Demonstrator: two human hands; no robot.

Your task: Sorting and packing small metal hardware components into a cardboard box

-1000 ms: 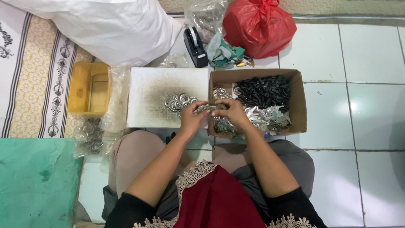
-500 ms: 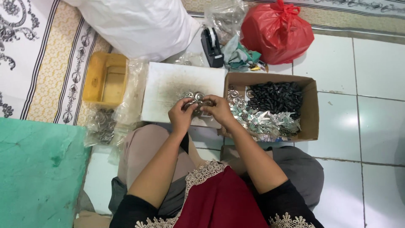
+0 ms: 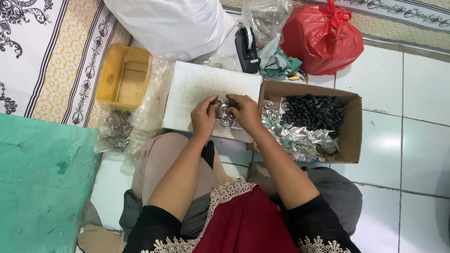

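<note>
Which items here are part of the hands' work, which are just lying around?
In use: left hand and right hand on round silver metal discs, white board, brown cardboard box of small parts.
Lying about: red plastic bag, yellow plastic tray, black tape dispenser, white sack.

Red tied bag (image 3: 322, 38) top right, brown cardboard box (image 3: 352, 122) below

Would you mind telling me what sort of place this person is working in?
Probably a home used for piecework, not a factory. The person sits on a tiled floor beside a patterned mat, with a cardboard box of small black and silvery parts and a tied red plastic bag close by.
</note>
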